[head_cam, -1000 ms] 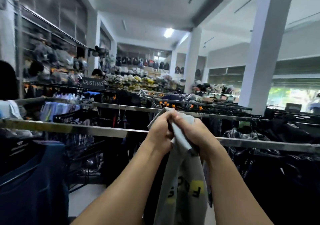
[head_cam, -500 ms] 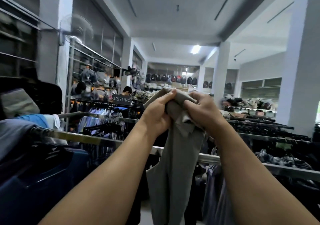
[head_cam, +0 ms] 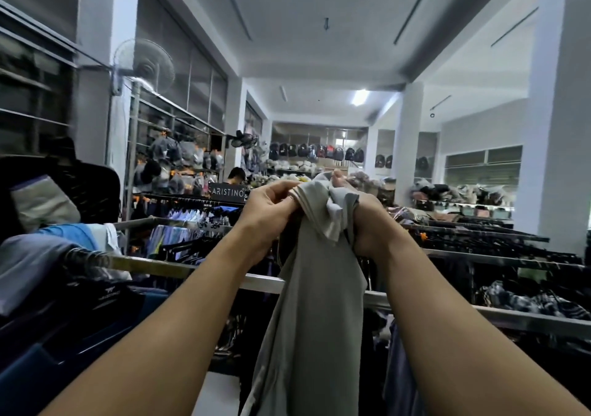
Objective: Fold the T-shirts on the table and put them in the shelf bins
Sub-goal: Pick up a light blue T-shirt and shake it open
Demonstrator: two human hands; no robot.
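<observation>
A grey T-shirt (head_cam: 316, 313) hangs bunched in front of me, held up at chest height. My left hand (head_cam: 270, 211) grips its top edge from the left with curled fingers. My right hand (head_cam: 367, 220) grips the bunched cloth from the right, close against the left hand. The shirt's lower part drops between my forearms and out of the bottom of the view. Neither a table nor shelf bins can be seen.
A metal clothes rail (head_cam: 179, 270) crosses just behind the shirt, with dark garments (head_cam: 80, 326) hanging at the left and more racks (head_cam: 499, 249) at the right. A person (head_cam: 236, 176) stands far back by an ARISTINO sign (head_cam: 227, 192). White pillars (head_cam: 556, 134) rise at the right.
The view has tilted upward and turned left. My hands have lifted the grey shirt higher and regripped its top; its printed lettering is no longer visible.
</observation>
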